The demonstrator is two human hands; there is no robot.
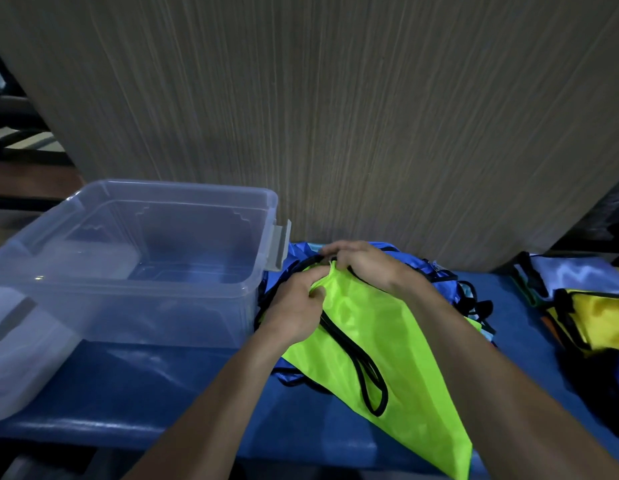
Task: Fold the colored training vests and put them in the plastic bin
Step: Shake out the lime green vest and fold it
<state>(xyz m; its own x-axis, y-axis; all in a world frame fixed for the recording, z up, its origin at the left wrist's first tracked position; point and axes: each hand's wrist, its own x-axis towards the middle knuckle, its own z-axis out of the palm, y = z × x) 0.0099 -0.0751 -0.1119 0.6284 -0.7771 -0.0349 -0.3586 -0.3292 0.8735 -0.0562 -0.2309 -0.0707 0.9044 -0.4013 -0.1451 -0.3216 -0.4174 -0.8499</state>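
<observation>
The left hand (294, 306) pinches the top edge of the neon-yellow vest (387, 358), fingers curled into the cloth. The right hand (363, 263) grips the same edge just beyond it, its fingertips hidden under fabric and black trim. The vest drapes toward the viewer over a blue vest (436, 271) that is mostly covered. Left of them stands the clear plastic bin (162, 271) on the blue table (145, 393). At the right edge lies a pile of other vests (592, 313), cut off and dim.
</observation>
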